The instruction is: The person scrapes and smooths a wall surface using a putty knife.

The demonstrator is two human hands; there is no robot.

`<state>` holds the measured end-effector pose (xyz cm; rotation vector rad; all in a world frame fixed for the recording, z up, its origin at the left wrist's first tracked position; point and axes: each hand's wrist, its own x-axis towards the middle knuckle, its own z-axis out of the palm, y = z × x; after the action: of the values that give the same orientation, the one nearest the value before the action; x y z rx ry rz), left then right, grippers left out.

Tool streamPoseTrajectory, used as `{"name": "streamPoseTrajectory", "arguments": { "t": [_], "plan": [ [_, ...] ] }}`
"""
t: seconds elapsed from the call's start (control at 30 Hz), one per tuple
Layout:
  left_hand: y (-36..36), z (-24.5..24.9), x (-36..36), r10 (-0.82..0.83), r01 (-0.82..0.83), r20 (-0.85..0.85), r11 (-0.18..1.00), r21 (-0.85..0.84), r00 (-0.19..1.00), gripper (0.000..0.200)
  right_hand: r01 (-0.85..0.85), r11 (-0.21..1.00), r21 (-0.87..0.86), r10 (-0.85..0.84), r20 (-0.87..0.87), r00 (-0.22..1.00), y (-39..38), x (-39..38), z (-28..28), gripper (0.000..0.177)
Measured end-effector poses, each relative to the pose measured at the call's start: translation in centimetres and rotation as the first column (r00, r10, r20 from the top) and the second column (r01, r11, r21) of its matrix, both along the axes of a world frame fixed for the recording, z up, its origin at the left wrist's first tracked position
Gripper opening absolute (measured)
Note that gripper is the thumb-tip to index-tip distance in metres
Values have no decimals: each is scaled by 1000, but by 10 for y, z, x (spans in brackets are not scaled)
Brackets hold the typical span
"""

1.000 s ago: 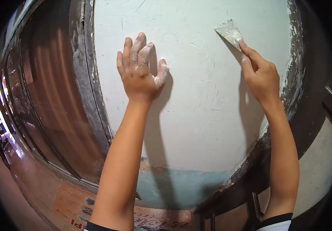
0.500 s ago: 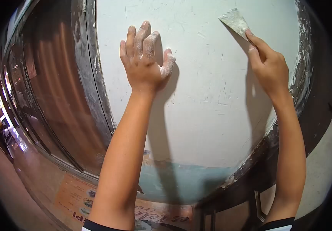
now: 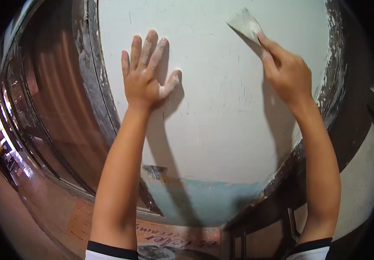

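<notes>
From my remote seat I see the right hand [image 3: 290, 76] closed on a flat, pale, wedge-shaped scraper [image 3: 244, 25], its fingers and thumb pinching the narrow end. The scraper's wide blade reaches up and to the left beyond the fingertips, whitish residue over its face; the hand hides whatever lies behind the pinch. Blade and hand are in front of the upper right part of a large, smooth, off-white panel [image 3: 221, 134], and I cannot tell whether the blade's far edge touches the surface.

The left hand [image 3: 142, 84] is open against the same panel, well apart from the scraper and somewhat lower, to its left. I see its back, the fingers spread upward and the thumb out to the right, with white powder on the thumb and several fingers. How much of the palm meets the panel I can't make out.

Further out, short dark scratches mark the panel between the two arms, and a blue-green painted band [image 3: 215, 197] crosses its bottom. A dark, weathered wooden post [image 3: 98, 82] borders it on the left; a dark edging with flaking white paint [image 3: 332, 60] curves down its right. Below, between the forearms, I get an orange-brown printed banner [image 3: 195, 238].
</notes>
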<state>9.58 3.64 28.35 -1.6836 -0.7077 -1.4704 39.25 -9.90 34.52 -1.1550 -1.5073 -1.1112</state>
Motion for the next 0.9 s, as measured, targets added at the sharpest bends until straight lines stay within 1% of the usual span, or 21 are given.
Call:
{"name": "streamPoseTrajectory", "arguments": {
  "t": [0.03, 0.1, 0.13, 0.17, 0.23, 0.27, 0.37, 0.4, 0.43, 0.5, 0.53, 0.63, 0.7, 0.8, 0.9],
  "plan": [
    [1, 0, -1, -8, 8, -8, 1000, 8, 1000, 72, 3, 1000, -14, -3, -7, 1000, 1, -9, 5, 37],
    [2, -2, -1, -8, 8, -8, 1000, 2, 1000, 72, 58, 995, -84, -63, -60, 996, 4, -23, 16, 36],
    [2, -1, -1, -4, 4, 0, 1000, 12, 1000, 71, 6, 995, -97, -12, -67, 998, 8, -23, 16, 36],
    [3, -2, 0, -6, 6, -3, 1000, 14, 1000, 71, 8, 995, -95, -14, -70, 997, 7, -21, 14, 36],
    [5, -5, -1, 22, -22, 19, 1000, 21, 1000, 71, -19, 990, -138, 10, -67, 998, 3, -14, 8, 36],
    [5, -8, -1, 24, -25, 25, 1000, 16, 999, 70, -16, 994, -111, 14, -20, 1000, 4, -6, 0, 37],
    [2, -8, 1, 8, -8, 48, 1000, 0, 999, 69, -7, 992, -122, 8, 13, 1000, -3, 5, -15, 38],
    [2, -9, 1, -1, 0, 62, 1000, 5, 998, 69, 16, 985, -171, -20, -24, 1000, -7, -1, -14, 37],
    [3, -9, 0, 4, -4, 66, 1000, 1, 998, 69, 12, 985, -174, -16, -19, 1000, -4, -6, -10, 37],
    [2, -9, 0, -10, 10, 61, 1000, 7, 998, 68, 10, 997, -76, -8, 27, 1000, 4, -17, 0, 37],
    [3, -8, -1, -24, 24, 61, 1000, 8, 998, 67, 31, 987, -160, -38, -40, 998, -3, -34, 9, 36],
    [3, -8, -3, -26, 25, 61, 1000, 10, 998, 66, 30, 986, -164, -42, -71, 997, 0, -50, 18, 35],
    [3, -8, -1, -30, 29, 72, 999, 18, 997, 66, 16, 991, -137, -23, -49, 999, 1, -39, 12, 35],
    [-1, -8, 1, -42, 42, 126, 999, 9, 991, 65, -32, 999, -28, 33, 46, 998, 5, -8, -12, 37],
    [4, -9, 2, -38, 34, 152, 999, 26, 988, 66, -17, 999, -38, 19, 53, 998, 4, -3, -21, 38]
  ]
}}
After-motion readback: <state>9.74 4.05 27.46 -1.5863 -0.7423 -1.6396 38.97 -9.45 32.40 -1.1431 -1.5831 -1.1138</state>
